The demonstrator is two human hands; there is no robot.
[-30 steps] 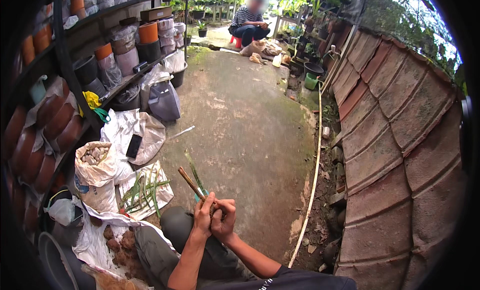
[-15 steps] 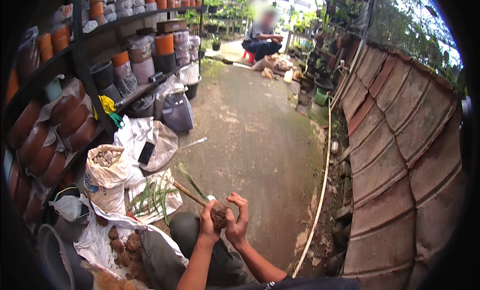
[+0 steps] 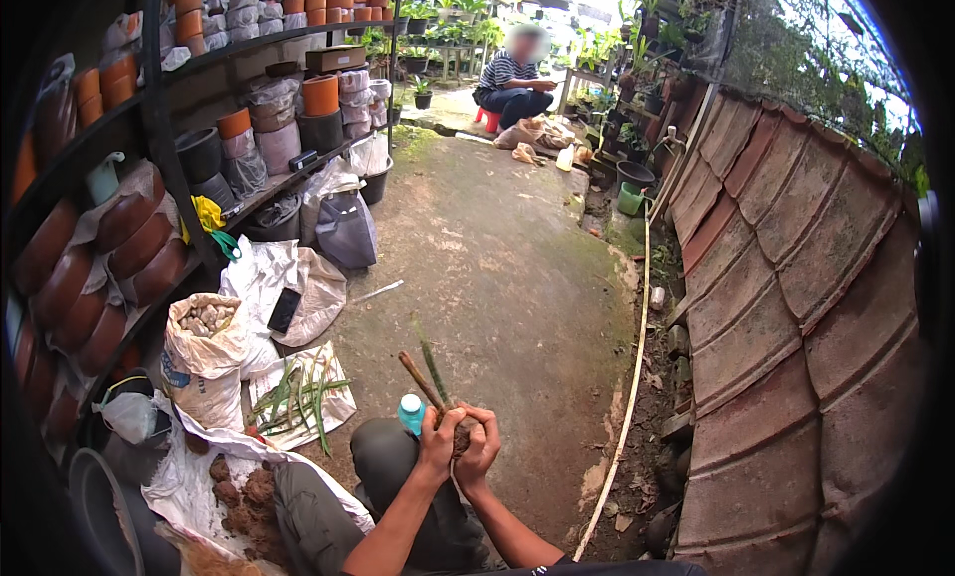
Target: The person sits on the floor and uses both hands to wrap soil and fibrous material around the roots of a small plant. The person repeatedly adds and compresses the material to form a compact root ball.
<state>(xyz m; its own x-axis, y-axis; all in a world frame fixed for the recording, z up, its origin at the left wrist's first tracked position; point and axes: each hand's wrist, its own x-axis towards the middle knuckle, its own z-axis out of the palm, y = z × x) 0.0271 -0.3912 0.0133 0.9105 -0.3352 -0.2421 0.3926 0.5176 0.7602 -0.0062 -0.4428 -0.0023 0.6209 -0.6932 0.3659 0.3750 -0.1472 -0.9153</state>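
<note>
— What is in the grip?

— Both hands, left hand (image 3: 438, 445) and right hand (image 3: 481, 447), are clamped together around a dark, crumbly root ball (image 3: 462, 436), held over the person's knees above the near edge of the concrete floor (image 3: 497, 278). A brown stick (image 3: 420, 377) and thin green leaves (image 3: 432, 362) rise from it.

— Which step does that look like?

— Packing fibre round a cutting's base, by appearance; the next move seems to call for firm, even squeezing without snapping the stem.

— And around them?

— A teal-capped bottle (image 3: 411, 413) just beside the left hand. Further left, cut green leaves (image 3: 298, 395) on a white sack (image 3: 333, 402), coarse brown husk lumps (image 3: 244, 491) on plastic sheeting, an open bag of pale chips (image 3: 204, 322), then shelves of clay pots (image 3: 318, 94).
</note>
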